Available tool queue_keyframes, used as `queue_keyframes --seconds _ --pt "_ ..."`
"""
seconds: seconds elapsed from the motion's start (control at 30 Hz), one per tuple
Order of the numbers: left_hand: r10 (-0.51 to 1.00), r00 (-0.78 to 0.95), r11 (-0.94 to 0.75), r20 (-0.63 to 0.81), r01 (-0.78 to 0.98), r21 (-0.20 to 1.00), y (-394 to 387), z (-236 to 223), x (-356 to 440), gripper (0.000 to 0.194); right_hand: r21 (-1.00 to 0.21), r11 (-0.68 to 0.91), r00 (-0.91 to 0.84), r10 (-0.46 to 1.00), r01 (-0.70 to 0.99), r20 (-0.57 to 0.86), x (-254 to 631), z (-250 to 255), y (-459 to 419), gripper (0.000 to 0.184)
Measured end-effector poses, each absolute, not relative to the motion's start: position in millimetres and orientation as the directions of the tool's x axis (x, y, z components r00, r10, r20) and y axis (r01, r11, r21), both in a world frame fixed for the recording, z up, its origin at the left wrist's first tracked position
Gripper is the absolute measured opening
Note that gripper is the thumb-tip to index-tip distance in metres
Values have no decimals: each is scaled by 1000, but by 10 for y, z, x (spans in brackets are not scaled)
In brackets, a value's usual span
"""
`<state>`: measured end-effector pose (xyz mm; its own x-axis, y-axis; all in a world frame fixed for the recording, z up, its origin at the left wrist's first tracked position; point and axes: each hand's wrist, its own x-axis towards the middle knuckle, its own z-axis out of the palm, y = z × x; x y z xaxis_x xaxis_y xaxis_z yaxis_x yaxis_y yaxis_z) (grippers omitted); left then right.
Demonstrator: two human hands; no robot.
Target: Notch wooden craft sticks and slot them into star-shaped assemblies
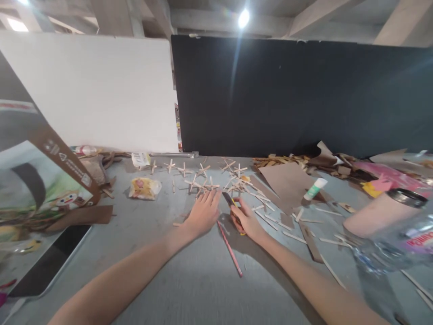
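Note:
My right hand [246, 220] is closed around a utility knife [228, 199] with a dark blade end and yellow on its handle. The blade points up and left toward my left hand [204, 210], which lies palm down with its fingers stretched forward on the table. Past its fingertips are wooden craft sticks [194, 183], several of them crossed into star shapes. The end of another stick [177, 224] shows at the left of my left wrist; what lies under the palm is hidden. A pink pencil [230, 249] rests between my forearms.
A phone [50, 259] and a printed cardboard box [50, 180] are at left, a small yellow packet [145, 188] nearer the middle. To the right are loose sticks, brown cardboard [284, 183], a glue stick [315, 188], a pink tumbler [382, 213] and a plastic bottle [395, 246]. Upright panels [297, 95] stand behind.

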<state>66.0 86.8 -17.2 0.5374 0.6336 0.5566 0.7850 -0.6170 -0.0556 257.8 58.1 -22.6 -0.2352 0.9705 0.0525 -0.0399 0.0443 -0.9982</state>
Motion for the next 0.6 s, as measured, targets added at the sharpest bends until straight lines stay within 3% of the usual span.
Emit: queue_keyframes --seconds 0.23,0.47,0.6 --pt "630 460 -645 626 759 90 925 -336 605 56 -992 113 -286 951 -50 122 2620 -227 523 41" --pt "584 420 -684 695 715 142 962 -344 526 54 -911 365 -181 926 192 332 2618 -286 517 39" --pt "535 420 -699 733 707 105 964 -351 523 50 -860 433 -153 901 269 406 2613 -330 525 39"
